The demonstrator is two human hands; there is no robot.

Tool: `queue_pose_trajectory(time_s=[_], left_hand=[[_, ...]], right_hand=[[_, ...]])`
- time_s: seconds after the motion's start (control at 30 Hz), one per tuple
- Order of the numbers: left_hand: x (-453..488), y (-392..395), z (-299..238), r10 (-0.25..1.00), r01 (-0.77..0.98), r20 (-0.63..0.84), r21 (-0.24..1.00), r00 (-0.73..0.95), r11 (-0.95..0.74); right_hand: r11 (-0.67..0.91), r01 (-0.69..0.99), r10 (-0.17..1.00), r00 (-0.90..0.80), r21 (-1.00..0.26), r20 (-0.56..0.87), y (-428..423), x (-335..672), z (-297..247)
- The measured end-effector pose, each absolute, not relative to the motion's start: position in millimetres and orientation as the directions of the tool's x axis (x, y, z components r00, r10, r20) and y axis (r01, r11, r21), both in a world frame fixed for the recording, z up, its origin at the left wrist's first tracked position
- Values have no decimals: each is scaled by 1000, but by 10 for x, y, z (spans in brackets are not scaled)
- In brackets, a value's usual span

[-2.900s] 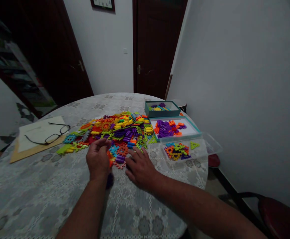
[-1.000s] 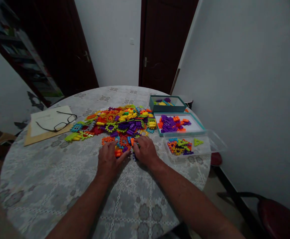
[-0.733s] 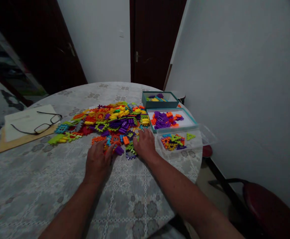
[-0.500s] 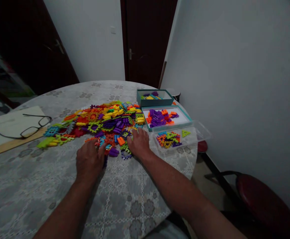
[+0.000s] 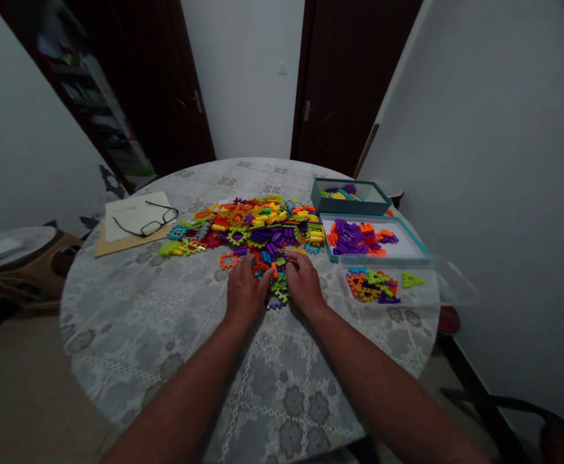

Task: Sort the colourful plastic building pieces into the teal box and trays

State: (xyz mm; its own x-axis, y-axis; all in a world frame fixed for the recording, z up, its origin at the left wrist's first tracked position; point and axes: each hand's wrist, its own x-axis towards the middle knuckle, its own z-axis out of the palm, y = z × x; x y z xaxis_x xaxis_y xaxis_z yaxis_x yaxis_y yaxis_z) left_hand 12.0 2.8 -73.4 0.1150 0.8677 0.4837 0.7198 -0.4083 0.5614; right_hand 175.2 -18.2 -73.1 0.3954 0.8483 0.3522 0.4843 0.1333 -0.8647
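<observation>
Flanking plastic pieces (image 5: 280, 287), left hand (image 5: 245, 289) and right hand (image 5: 305, 281) curve inward; whether fingers (image 5: 244, 267) pinch any, I can't tell.

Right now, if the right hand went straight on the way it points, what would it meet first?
The right hand would likely meet the near side of the colorful pile first; depth there is unclear.

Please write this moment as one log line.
left hand: at colored pieces | right hand: beside same pieces | grip: unclear | glasses: on paper
</observation>
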Motion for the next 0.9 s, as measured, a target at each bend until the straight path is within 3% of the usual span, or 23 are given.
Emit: queue_pose_trajectory(time_s=[0.27,0.47,0.7,0.9], left_hand=[[262,1,-653,920,631,390,725,-45,-276],[323,81,-570,946,625,300,764,-122,-162],[409,21,-574,940,629,314,760,-134,-164],[456,-108,-638,903,635,430,699,-5,-330]], right_hand=[[209,584,839,305,-784,451,-231,1664,-735],[230,585,829,301,-778,471,-230,1653,-764],[173,317,791,519,-933,323,-221,1749,-737],[116,78,790,597,-990,140,-189,1764,-716]])
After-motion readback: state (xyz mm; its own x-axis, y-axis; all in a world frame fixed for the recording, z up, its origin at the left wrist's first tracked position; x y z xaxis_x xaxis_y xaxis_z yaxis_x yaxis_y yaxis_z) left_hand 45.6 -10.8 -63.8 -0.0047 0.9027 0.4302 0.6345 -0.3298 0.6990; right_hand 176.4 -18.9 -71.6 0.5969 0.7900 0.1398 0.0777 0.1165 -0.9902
